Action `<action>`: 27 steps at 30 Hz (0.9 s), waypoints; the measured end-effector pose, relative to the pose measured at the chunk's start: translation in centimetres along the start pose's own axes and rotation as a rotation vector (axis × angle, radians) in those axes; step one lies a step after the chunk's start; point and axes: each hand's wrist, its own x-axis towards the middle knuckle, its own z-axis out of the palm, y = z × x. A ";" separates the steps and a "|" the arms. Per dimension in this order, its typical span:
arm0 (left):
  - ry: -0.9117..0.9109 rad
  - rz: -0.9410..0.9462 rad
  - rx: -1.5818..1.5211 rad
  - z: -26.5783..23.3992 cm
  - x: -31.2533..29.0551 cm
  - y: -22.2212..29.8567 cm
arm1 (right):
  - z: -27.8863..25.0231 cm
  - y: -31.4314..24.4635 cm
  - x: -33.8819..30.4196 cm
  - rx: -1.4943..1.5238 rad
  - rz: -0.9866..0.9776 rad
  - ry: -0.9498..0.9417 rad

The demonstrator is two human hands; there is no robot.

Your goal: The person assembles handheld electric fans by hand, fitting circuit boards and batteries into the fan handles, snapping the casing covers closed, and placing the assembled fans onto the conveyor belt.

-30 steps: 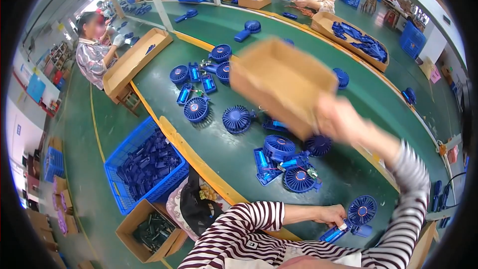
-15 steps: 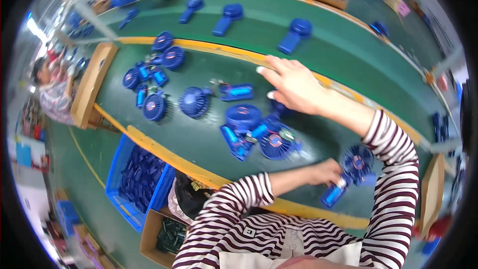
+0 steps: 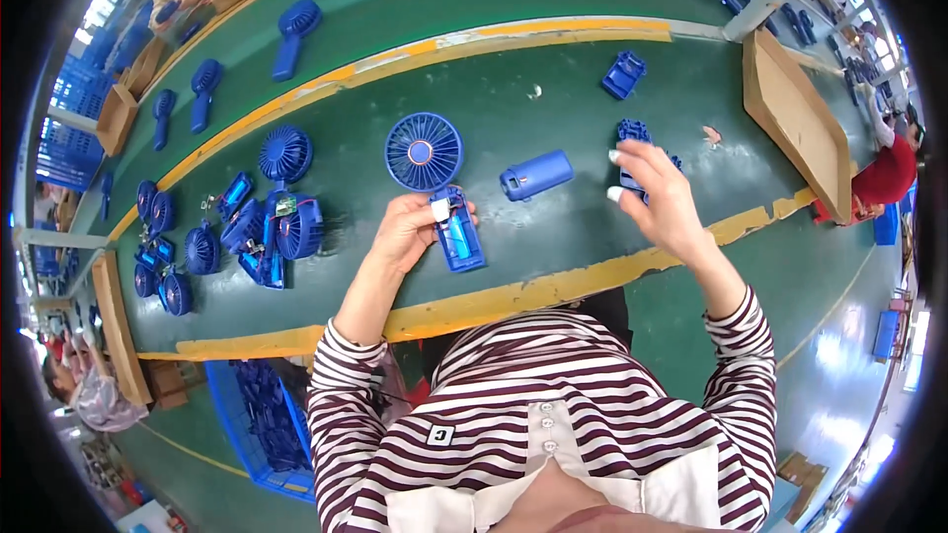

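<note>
My left hand (image 3: 403,229) grips a small blue handheld fan (image 3: 460,227) by its opened handle, in which a bright blue battery cell shows. The fan's round caged head (image 3: 423,152) points away from me, and a white piece sits near the neck by my fingertips. Over on the right, my right hand (image 3: 664,199) has its fingers apart above blue plastic parts (image 3: 633,131); whether it touches them I cannot tell. Between the hands lies a closed blue handle-shaped piece (image 3: 536,176). Another blue plastic part (image 3: 624,75) rests farther back.
Several opened fans (image 3: 281,227) with exposed batteries lie bunched on the left of the green table. Assembled fans (image 3: 294,38) lie on the green belt beyond the yellow edge. A cardboard tray (image 3: 796,123) stands at right; a blue crate (image 3: 247,434) sits below left.
The view has turned to the right. My right hand has gone from near the belt's edge to the blue parts at right. The left hand still holds the opened fan.
</note>
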 end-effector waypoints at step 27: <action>0.376 -0.158 -0.058 6.9 -2.1 -4.2 | 8.1 -1.8 -0.2 -0.177 -0.002 -0.168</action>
